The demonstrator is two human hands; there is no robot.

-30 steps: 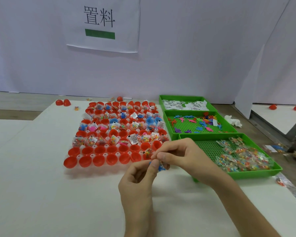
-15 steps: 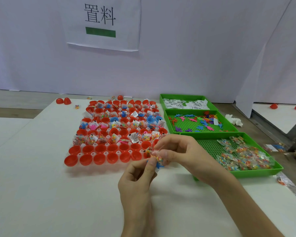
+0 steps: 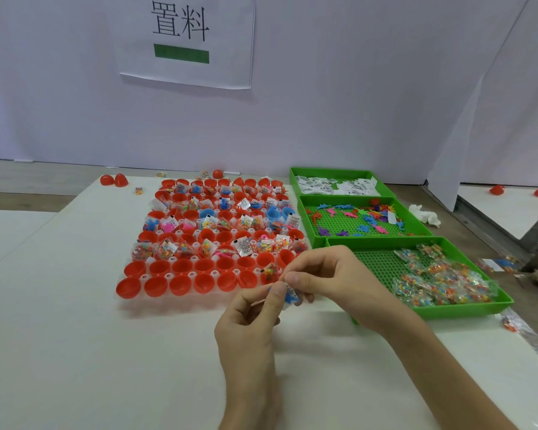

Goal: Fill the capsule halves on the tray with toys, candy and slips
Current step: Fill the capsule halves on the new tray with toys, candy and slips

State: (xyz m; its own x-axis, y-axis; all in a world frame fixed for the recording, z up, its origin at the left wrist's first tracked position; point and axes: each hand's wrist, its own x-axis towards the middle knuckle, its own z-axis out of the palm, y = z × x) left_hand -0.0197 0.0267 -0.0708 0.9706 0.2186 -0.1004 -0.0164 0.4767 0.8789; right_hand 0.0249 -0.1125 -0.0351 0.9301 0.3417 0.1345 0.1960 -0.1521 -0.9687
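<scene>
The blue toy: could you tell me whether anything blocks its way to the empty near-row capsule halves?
Nothing visible does: the left hand and right hand pinch the blue toy just before the empty capsule halves.

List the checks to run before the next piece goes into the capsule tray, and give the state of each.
1. Grip on the blue toy: ok, the left hand and the right hand both pinch it.
2. A slip held with it: cannot tell, the fingers cover that spot.
3. Free empty capsule halves in the two near rows: ok.
4. A candy packet in the half next to the hands: ok.
5. Stock in the candy tray: ok.
6. Stock in the toy tray: ok.
</scene>
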